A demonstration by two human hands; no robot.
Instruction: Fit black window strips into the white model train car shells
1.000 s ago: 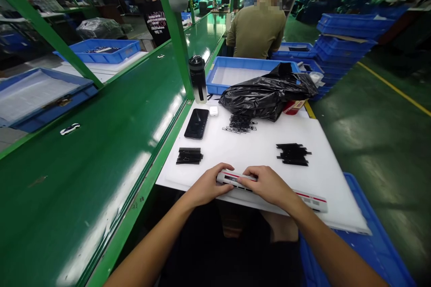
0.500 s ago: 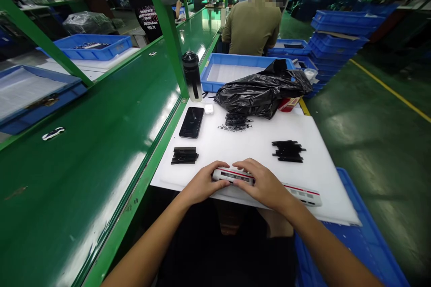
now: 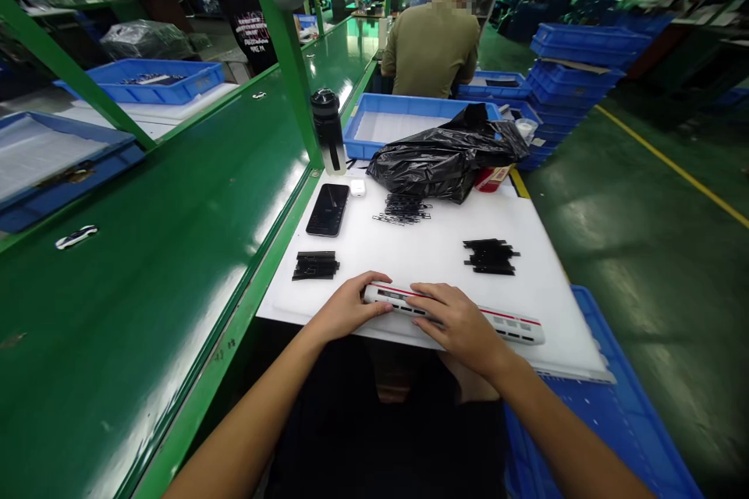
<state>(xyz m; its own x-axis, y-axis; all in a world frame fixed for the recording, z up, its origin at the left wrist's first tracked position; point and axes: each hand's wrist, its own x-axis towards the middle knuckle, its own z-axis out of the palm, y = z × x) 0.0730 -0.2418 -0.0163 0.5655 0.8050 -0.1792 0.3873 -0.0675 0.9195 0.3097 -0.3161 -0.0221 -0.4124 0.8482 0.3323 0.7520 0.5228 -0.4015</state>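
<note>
A long white toy train body (image 3: 401, 299) with a red stripe and dark windows lies near the front edge of the white table. My left hand (image 3: 351, 306) grips its left end between thumb and fingers. Farther right along it, my right hand (image 3: 453, 323) holds the body with fingers on top and thumb at the near side. Another white piece (image 3: 515, 326) with a red stripe shows right of my right hand; whether it joins the held one is hidden. Stacks of black strips lie at left (image 3: 316, 265) and right (image 3: 491, 256), with thin black frames (image 3: 402, 208) farther back.
A phone (image 3: 328, 210), a small white case (image 3: 357, 188) and a dark bottle (image 3: 328, 131) stand along the left side. A black plastic bag (image 3: 448, 156) and blue tray (image 3: 356, 142) are behind. Left runs a green conveyor (image 3: 175, 249). A person (image 3: 431, 51) sits ahead.
My right hand's fingers have shifted and spread along the train body. The toy car on the conveyor has moved slightly left and nearer. The whole view has shifted a little.
</note>
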